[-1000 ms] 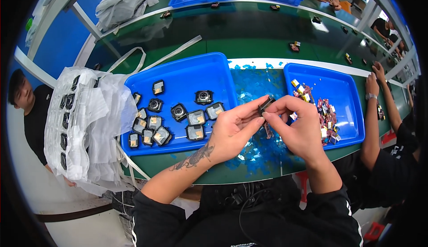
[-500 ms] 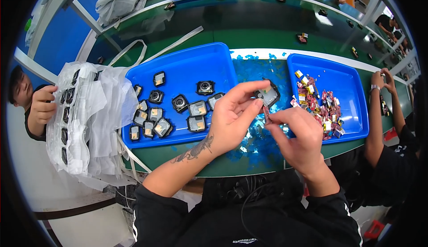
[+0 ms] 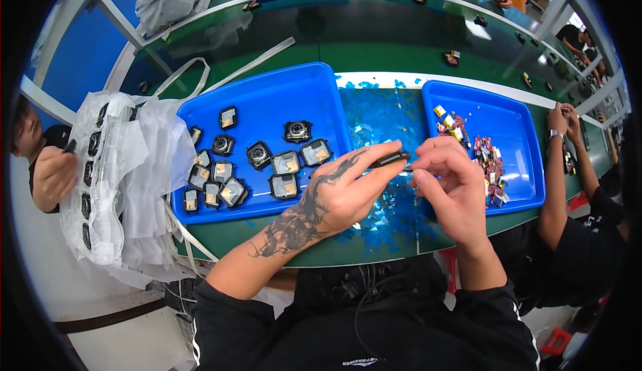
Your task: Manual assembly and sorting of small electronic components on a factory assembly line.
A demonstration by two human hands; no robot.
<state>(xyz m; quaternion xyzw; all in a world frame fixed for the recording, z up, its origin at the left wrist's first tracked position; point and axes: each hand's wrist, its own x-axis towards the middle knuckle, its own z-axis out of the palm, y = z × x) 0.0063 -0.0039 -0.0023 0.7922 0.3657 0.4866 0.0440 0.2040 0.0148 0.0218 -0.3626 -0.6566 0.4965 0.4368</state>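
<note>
Both hands meet over the blue scraps [image 3: 381, 120]: left hand [image 3: 338, 194] pinches a small black part [image 3: 390, 159] steady while right hand [image 3: 451, 187], fingers closed, picks at its end, trays flanking within easy reach.

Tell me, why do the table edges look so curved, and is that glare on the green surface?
Head view: the fisheye lens bends the green table edges toward the dark round rim; pale overhead-light glare streaks it near the top; the left hand and right hand at centre look sharp, holding a small dark part; people at the rim look squeezed.
</note>
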